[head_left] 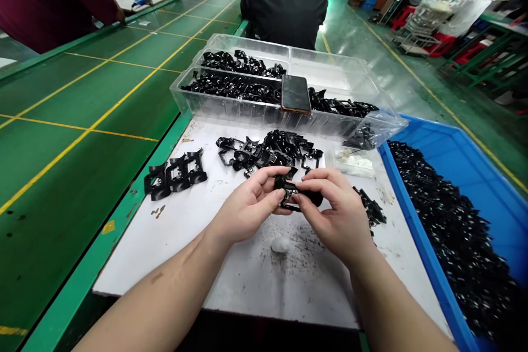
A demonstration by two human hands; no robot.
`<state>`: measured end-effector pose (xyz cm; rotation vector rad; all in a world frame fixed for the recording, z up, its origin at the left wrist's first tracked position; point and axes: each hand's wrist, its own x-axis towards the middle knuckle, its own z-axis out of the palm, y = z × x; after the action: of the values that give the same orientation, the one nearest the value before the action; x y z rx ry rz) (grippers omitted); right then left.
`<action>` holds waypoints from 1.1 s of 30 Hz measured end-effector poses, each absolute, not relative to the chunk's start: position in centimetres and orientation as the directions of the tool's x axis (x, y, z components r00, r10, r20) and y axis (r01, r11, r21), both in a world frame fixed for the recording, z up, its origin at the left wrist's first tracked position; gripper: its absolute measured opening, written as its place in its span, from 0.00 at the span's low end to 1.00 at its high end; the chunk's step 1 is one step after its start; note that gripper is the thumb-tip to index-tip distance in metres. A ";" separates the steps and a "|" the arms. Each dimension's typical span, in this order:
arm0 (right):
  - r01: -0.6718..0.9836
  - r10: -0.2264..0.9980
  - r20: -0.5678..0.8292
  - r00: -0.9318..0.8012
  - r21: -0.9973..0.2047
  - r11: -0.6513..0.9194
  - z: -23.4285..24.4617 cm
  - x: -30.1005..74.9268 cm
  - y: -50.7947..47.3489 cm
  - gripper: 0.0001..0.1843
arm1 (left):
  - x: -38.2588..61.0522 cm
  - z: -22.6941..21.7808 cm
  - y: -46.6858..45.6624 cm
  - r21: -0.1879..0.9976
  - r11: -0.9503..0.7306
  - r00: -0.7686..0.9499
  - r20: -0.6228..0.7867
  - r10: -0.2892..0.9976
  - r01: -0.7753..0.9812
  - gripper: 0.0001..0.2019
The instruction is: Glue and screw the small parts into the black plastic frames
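Both my hands meet over the white work board (173, 242), pinching one small black plastic part (293, 193) between them. My left hand (247, 206) grips its left end with thumb and fingers closed. My right hand (336, 209) is closed on its right end from above. Just beyond the hands lies a loose heap of black plastic parts (268, 151). A short row of joined black parts (175, 173) sits to the left on the board. A small white lump (280, 245) lies below the hands among dark specks.
A clear tray (231, 107) of black parts stands at the board's far edge with a phone (295, 93) on it. A blue bin (462, 231) full of small black pieces is at right. A plastic bag (373, 129) lies nearby. A green conveyor (82, 110) runs left; a person in black sits ahead.
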<state>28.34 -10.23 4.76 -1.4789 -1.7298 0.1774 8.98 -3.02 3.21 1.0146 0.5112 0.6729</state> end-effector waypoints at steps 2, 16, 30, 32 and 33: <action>0.728 0.885 0.465 0.036 -0.619 0.295 4.8 28.2 -10.2 0.08 | 9.0 3.2 -3.1 0.894 0.357 0.692 -0.077 0.718 -0.272 0.19; 0.351 0.943 0.252 0.216 -0.922 0.166 4.1 28.5 -10.6 0.15 | 9.1 3.7 -3.5 0.929 0.138 0.512 0.061 0.857 -0.342 0.07; 0.202 0.934 0.293 0.202 -0.946 0.253 4.3 28.0 -10.6 0.14 | 9.1 3.4 -3.8 0.917 0.163 0.505 0.047 0.862 -0.363 0.07; 0.134 0.948 0.294 0.120 -0.951 0.278 4.2 28.4 -10.7 0.18 | 9.1 3.2 -3.5 0.866 0.265 0.521 -0.007 0.854 -0.424 0.11; 0.119 0.953 0.293 0.081 -0.952 0.283 4.2 28.6 -10.7 0.19 | 9.1 3.1 -3.3 0.836 0.316 0.530 -0.037 0.847 -0.448 0.13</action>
<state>28.64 -10.66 4.15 -1.1094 -1.3372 0.8691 9.13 -3.30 3.08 0.8837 0.5295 0.9070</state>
